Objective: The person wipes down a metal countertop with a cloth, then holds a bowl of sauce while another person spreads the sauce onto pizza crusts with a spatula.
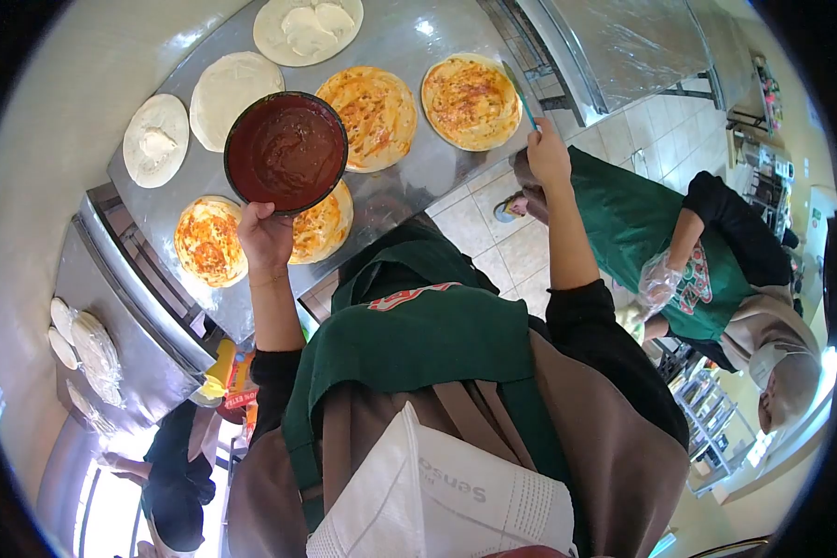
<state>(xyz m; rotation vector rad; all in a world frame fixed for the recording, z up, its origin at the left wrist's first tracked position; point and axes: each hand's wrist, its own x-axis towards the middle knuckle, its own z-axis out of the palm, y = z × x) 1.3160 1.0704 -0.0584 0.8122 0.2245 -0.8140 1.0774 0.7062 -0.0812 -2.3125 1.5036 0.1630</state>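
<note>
My left hand [266,240] grips the rim of a bowl [286,152] of dark red sauce, thumb on the inside, tilted over the metal table. My right hand [549,153] is closed round the handle of a spatula [521,96], its blade at the right edge of a sauced dough round [472,101]. Another sauced round [366,118] lies right of the bowl. Two more, one [211,241] left of my left hand and one [322,223] partly under the bowl, are also coated. A plain round [235,99] sits behind the bowl; two others [155,140] [308,30] carry white cream.
At the right, a co-worker [656,251] in a green apron and clear gloves stands close to the table [418,191]. Another person [179,474] is at the lower left. Wrapped dough rounds [95,353] lie on a left counter [139,372]. A plastic-covered surface [632,46] stands upper right.
</note>
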